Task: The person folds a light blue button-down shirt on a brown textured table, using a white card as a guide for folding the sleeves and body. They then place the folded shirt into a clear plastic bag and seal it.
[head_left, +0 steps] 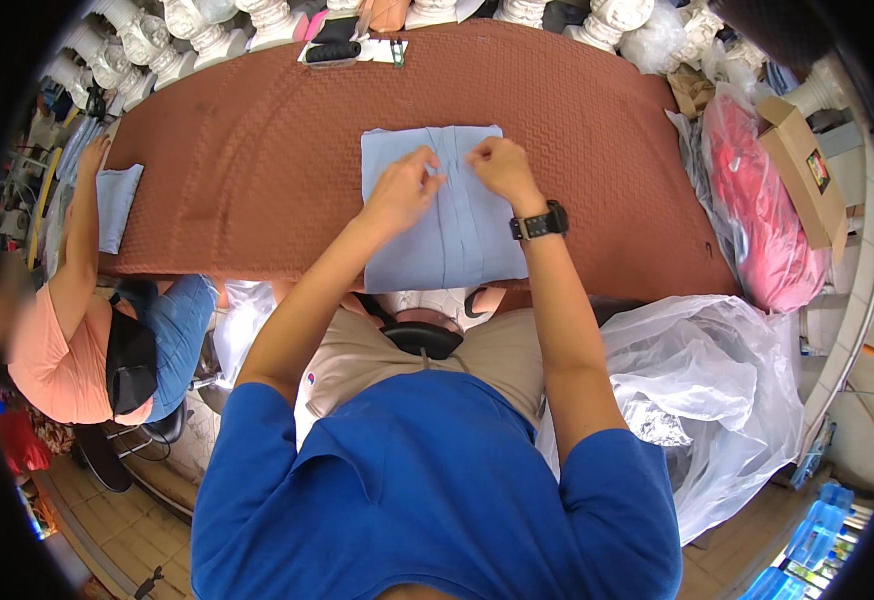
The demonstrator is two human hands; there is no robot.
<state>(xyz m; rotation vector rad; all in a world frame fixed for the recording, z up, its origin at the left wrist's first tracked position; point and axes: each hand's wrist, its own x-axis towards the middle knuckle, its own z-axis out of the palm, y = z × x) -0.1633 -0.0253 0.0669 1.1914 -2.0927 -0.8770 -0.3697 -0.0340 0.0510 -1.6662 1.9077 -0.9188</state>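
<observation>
A light blue folded garment [472,245] lies flat on the brown table in front of me, with a seamed strip running down its middle. My left hand [404,188] is over its left half, fingers curled in toward the strip. Close to the garment's far right corner is my right hand [507,167], its fingertips bent together and turned toward the strip. A black watch circles the right wrist. Whatever either hand may pinch is too small or hidden to make out.
Brown textured matting covers the table [287,150]. White balusters [147,50] line its far edge, near a black roll [334,52]. A co-worker [77,340] sits at left beside another blue folded cloth [117,205]. Bagged red fabric [757,210], a cardboard box [802,170] and a clear plastic bag [717,390] crowd the right.
</observation>
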